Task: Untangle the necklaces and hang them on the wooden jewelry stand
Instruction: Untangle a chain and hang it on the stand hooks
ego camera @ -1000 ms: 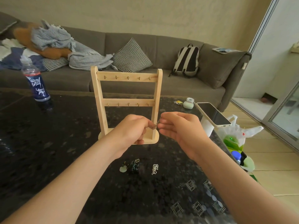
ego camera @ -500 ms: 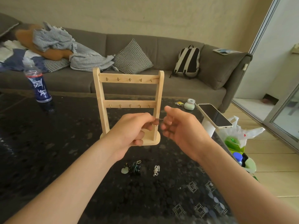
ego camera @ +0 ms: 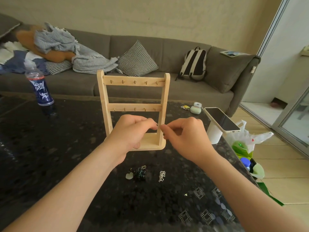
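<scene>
Both grips are clamped: left hand (ego camera: 133, 131) and right hand (ego camera: 187, 136) each pinch a fine chain (ego camera: 158, 125) held short between the fingertips (only a glint shows, I can't tell clasp from link). It's in the air in front of the right post of the wooden jewelry stand (ego camera: 133, 81), just below the lower hooks (ego camera: 135, 109). I judge the hang goes up and away from the person. Every hook looks bare. The visible run lies left-right, parallel to the bars, and the right hand is nearer that post. The rest sits on the bench (ego camera: 50, 156) between the forearms: a dark tangled clump (ego camera: 140, 173) with a pale pendant (ego camera: 129, 175) just beside it, and a bunched silver chain (ego camera: 161, 176) apart, on the right hand's side.
</scene>
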